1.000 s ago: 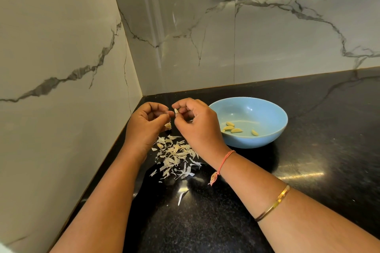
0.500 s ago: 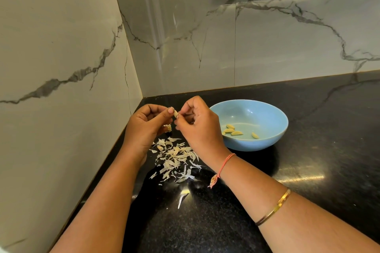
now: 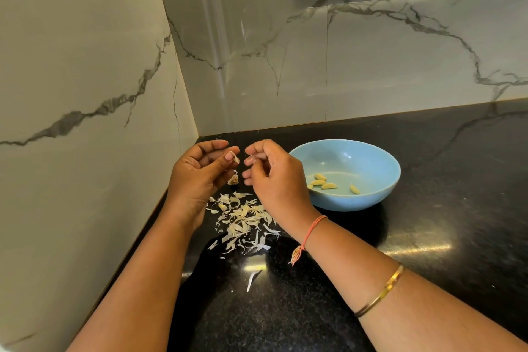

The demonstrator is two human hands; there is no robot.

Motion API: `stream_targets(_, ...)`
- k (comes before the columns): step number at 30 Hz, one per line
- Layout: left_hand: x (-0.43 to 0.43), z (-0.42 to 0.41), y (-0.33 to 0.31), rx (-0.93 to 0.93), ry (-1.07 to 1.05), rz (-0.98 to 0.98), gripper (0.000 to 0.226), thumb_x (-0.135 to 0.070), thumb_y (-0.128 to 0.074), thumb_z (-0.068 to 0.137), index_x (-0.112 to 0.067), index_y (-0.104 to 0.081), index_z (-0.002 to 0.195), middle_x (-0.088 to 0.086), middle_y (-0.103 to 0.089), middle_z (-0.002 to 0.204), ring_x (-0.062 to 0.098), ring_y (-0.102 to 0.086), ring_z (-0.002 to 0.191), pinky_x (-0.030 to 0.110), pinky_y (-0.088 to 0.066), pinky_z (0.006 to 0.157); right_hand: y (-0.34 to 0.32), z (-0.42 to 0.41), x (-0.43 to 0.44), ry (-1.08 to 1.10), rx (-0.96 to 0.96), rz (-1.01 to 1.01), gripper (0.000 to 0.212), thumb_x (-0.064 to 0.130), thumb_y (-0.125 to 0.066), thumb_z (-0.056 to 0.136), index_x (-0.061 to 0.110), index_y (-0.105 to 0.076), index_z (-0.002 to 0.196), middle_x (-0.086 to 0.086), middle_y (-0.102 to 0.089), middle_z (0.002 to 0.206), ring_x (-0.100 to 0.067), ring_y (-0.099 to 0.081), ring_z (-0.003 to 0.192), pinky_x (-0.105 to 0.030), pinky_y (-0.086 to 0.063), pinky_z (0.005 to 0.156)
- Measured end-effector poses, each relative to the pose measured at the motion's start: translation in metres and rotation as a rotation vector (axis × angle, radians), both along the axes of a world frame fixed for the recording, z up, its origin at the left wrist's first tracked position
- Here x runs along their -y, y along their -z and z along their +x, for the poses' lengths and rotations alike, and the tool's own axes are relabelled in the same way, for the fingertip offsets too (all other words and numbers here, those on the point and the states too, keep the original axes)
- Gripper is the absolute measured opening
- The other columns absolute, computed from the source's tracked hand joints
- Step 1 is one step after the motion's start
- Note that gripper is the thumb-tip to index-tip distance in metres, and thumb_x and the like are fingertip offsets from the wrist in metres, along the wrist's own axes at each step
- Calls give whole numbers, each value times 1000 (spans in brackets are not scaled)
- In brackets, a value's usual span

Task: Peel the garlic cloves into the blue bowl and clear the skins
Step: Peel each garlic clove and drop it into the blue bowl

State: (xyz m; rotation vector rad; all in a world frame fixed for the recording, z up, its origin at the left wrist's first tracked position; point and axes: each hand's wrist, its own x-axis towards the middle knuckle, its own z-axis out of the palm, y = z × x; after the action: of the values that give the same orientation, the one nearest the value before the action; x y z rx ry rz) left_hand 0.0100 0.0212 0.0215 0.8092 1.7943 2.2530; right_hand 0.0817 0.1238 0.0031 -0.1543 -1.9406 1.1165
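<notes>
1. Plainly, the peeling is under way. The clove (image 3: pixel 236 158) in hand is held up left of the bowl (image 3: pixel 357 200), pinched between the thumb and forefinger of the left hand (image 3: pixel 197 177). It is small and pale, and I cannot tell whether any skin clings to it.
2. The right hand (image 3: pixel 275 180) hangs between the clove and the bowl, just apart from the clove, with its fingers (image 3: pixel 257 148) loosely curled. Whether thumb and forefinger nip a shred of skin is too small to tell.
3. Done, as I judge it: four or five peeled cloves (image 3: pixel 328 185) lie on the bowl's floor, smooth, yellowish and crescent-shaped.
4. Left to do, as I judge it: this clove is not yet in the bowl, and the clearing of skins has not begun. I can make out no whole unpeeled clove on the worktop.
5. The skins (image 3: pixel 245 217) lie in a loose heap left of the bowl and nearer the person. They are papery white-to-cream strips, curled and torn. One sliver (image 3: pixel 253 278) lies apart, nearer the person than the heap.
6. A stub (image 3: pixel 233 179), brown and fibrous, sits left of the bowl below the held clove. It is likely the bulb's root end.
7. The bowl is pale blue, round and shallow, with a glossy surface that catches the light.
8. The worktop (image 3: pixel 443 186) under the bowl is black polished stone, finely speckled and mirror-bright. Behind the bowl rise glossy pale tiles with grey veining like marble.
</notes>
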Motion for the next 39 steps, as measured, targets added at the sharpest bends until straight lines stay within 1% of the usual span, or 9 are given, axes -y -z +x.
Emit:
stream_targets(4,0,-2,1,10,22,3,19,-5,-61,85,-15,-63,100,-3,-75,91,11,-70,87,21,-57,72,-2,2,1,26,22,64,17,9,-54,91,9,-64,106,-7,-69,95,-18,-66,83,-37,-58,72)
stream_targets(6,0,-3,2,8,34,7,20,-3,-60,85,-15,-62,101,-2,-75,92,13,-70,90,22,-57,74,-2,4,2,31,26,99,11,15,-57,91,11,-64,99,-2,-69,83,-15,-66,75,-34,-58,68)
stream_targets(9,-1,-4,2,-3,45,13,22,0,-58,85,-14,-62,102,-2,-75,91,13,-70,89,22,-57,73,-3,6,3,42,34,144,9,19,-61,89,12,-63,86,8,-57,60,-9,-60,58,-28,-54,59)
stream_targets(12,-1,-4,3,-11,30,13,25,3,-57,86,-16,-62,101,-2,-74,89,12,-70,88,22,-57,72,-2,5,4,46,60,216,2,13,-63,86,11,-63,86,3,-59,75,-10,-57,66,-28,-52,62)
stream_targets(15,-1,-6,3,-6,7,13,28,4,-58,85,-17,-62,103,0,-72,92,15,-69,91,24,-57,76,-2,4,3,66,101,244,6,8,-60,86,10,-63,91,-2,-60,90,-16,-58,78,-31,-53,68)
stream_targets(21,-1,-4,1,-7,-10,22,30,4,-57,86,-19,-60,105,3,-69,94,13,-69,87,24,-58,76,-5,8,3,68,197,272,22,26,-51,96,9,-66,96,-6,-68,84,-15,-61,74,-26,-49,66)
stream_targets(26,-1,-1,0,-11,29,17,30,4,-58,85,-18,-60,105,3,-69,91,9,-69,80,21,-57,70,-6,7,2,137,154,296,16,21,-60,90,11,-62,102,-1,-57,94,-7,-48,81,-6,-31,59)
stream_targets(32,-1,1,0,-18,78,-29,28,1,-61,83,-19,-61,103,0,-70,85,10,-68,81,21,-57,70,-7,7,2,170,163,318,14,17,-52,94,8,-63,94,-6,-60,91,-10,-47,76,-7,-28,57)
stream_targets(39,-1,1,1,-7,76,-28,26,-6,-64,79,-20,-63,101,-2,-69,80,11,-66,83,21,-55,72,-11,11,6,177,225,315,10,19,-44,97,14,-48,89,2,-45,85,-10,-39,70,-12,-23,50)
